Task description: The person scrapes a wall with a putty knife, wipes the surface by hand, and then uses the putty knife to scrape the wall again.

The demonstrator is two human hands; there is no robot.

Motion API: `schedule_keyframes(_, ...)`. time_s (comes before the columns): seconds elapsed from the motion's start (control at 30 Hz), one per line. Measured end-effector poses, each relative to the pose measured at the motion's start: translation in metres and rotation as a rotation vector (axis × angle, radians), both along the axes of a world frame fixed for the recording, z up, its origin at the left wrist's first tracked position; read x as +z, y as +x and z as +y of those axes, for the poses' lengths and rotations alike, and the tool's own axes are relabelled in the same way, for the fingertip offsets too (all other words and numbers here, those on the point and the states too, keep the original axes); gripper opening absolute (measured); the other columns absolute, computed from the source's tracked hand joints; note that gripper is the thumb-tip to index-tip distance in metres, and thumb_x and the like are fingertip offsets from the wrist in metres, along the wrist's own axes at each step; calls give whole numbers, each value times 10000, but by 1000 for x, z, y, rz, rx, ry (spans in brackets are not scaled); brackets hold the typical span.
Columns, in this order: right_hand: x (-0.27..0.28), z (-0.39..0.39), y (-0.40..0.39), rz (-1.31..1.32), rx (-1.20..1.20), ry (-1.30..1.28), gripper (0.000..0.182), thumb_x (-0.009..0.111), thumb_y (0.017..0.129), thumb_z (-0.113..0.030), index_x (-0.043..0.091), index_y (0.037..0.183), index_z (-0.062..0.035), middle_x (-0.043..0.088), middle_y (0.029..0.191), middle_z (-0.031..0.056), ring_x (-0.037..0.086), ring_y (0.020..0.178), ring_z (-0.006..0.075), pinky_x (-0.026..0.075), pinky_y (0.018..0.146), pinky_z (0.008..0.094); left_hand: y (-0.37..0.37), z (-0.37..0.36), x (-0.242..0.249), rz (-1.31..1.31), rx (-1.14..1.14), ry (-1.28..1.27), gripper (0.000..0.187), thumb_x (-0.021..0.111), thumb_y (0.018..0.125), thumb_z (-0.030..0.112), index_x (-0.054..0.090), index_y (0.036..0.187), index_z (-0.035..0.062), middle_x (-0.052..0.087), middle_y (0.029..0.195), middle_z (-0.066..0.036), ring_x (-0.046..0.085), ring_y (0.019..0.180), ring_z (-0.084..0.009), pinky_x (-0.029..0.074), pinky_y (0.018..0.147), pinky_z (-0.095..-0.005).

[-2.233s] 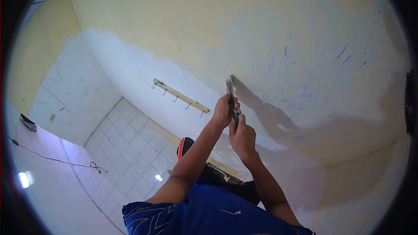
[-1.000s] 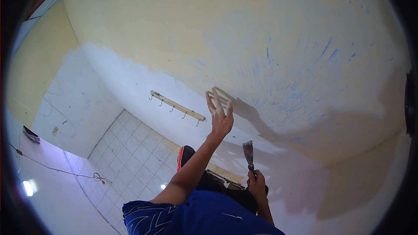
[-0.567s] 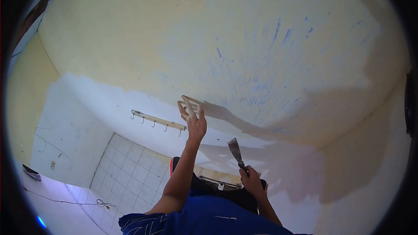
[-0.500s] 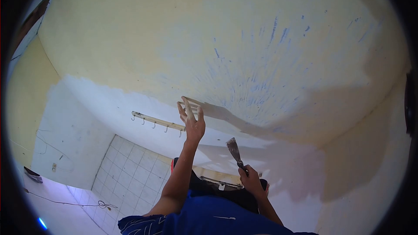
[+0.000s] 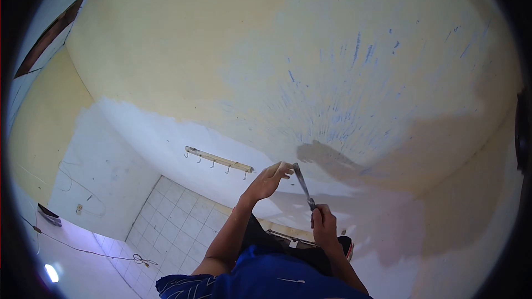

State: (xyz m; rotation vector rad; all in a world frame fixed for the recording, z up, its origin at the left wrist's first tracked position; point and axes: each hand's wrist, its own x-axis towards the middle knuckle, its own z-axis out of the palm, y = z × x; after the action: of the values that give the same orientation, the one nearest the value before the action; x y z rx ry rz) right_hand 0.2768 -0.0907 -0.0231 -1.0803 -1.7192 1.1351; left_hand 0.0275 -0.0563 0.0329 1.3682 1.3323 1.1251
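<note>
My right hand (image 5: 325,225) is wrapped round the handle of a putty knife (image 5: 302,182), whose blade points up toward the wall. My left hand (image 5: 270,179) is beside the blade's tip, with its fingers bent toward the right; whether they touch the blade is hard to tell. Whitish dust or paste covers the left fingers, which hold nothing visible. Behind both hands is the wall (image 5: 183,66), yellowish above and white below, with blue streaks fanning out at the right.
A wooden rail with hooks (image 5: 219,160) is fixed to the wall left of my left hand. Below lies a tiled floor (image 5: 174,216). A cable (image 5: 100,252) hangs at the lower left, near a bright light (image 5: 51,272). A second hook rail (image 5: 291,236) is by my waist.
My left hand has moved right and down from the wall to the putty knife's blade, its spread fingers now bent. The putty knife has turned more edge-on. The view has shifted slightly.
</note>
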Motion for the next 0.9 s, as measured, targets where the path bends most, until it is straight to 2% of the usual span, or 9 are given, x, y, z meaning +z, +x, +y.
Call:
schedule_keyframes(0.1, 31, 9, -2, 65, -56, 52, 181, 561, 984, -136, 548, 1053, 31, 591, 691, 70, 570, 603, 138, 456, 564, 301, -1, 3, 19, 67, -6, 59, 559, 342, 1073, 427, 609, 1175, -52, 672, 1138, -193, 659, 1042, -276, 503, 928, -376)
schedule_keyframes(0.3, 74, 32, -25, 164, 50, 91, 250, 593, 966, -71, 379, 1091, -46, 549, 737, 69, 542, 517, 103, 444, 445, 252, 21, 8, 57, -41, -101, 163, 478, 379, 1073, 380, 604, 1103, -41, 683, 1021, -136, 663, 985, -240, 514, 864, -353)
schedule_keyframes(0.5, 133, 43, -44, 240, 284, -201, 360, 605, 943, -26, 285, 1091, -96, 559, 708, 84, 527, 468, 117, 420, 404, 272, 17, 34, 82, -195, -43, 302, 457, 406, 1063, 373, 613, 994, -28, 687, 892, -131, 683, 852, -277, 538, 716, -395)
schedule_keyframes(0.6, 152, 58, -38, 187, 273, -171, 336, 577, 957, -47, 315, 1161, -94, 532, 665, 53, 471, 441, 99, 372, 393, 255, 9, 19, 129, 799, 175, 330, 319, 561, 974, 265, 600, 794, 5, 643, 684, -146, 648, 673, -382, 535, 651, -441)
schedule_keyframes(0.63, 161, 62, -37, 158, 272, -162, 338, 568, 962, -56, 325, 1194, -89, 524, 653, 45, 454, 436, 91, 358, 390, 249, 8, 18, 135, 795, 172, 336, 319, 561, 974, 265, 600, 794, 5, 643, 684, -146, 648, 673, -382, 535, 651, -441)
schedule_keyframes(0.7, 178, 65, -39, 178, 251, -121, 258, 541, 981, -101, 395, 1189, -54, 512, 630, 34, 433, 425, 76, 345, 388, 240, 7, 19, 145, 695, 248, 932, 233, 621, 921, 223, 625, 774, 43, 617, 672, -104, 626, 600, -329, 503, 614, -441)
schedule_keyframes(0.73, 187, 67, -41, 205, 270, -141, 200, 526, 990, -116, 429, 1148, -41, 510, 623, 32, 427, 420, 73, 342, 387, 240, 6, 22, 157, 733, 130, 1099, 163, 663, 858, 208, 627, 821, 53, 597, 696, -85, 634, 697, -295, 506, 646, -415)
schedule_keyframes(0.83, 196, 79, -50, 255, 340, -81, 233, 420, 1037, -242, 504, 1055, -25, 508, 611, 39, 415, 399, 96, 346, 385, 254, 17, 36, 205, 728, -14, 1555, 167, 654, 838, 210, 625, 829, 46, 607, 748, -73, 620, 804, -284, 508, 718, -418)
schedule_keyframes(0.9, 201, 86, -64, 432, 408, -136, 338, 336, 1049, -328, 498, 1061, -32, 508, 613, 56, 425, 396, 127, 359, 387, 276, 22, 71, 224, 717, -32, 1651, 196, 636, 851, 230, 622, 787, 46, 598, 721, -76, 604, 799, -282, 501, 757, -424)
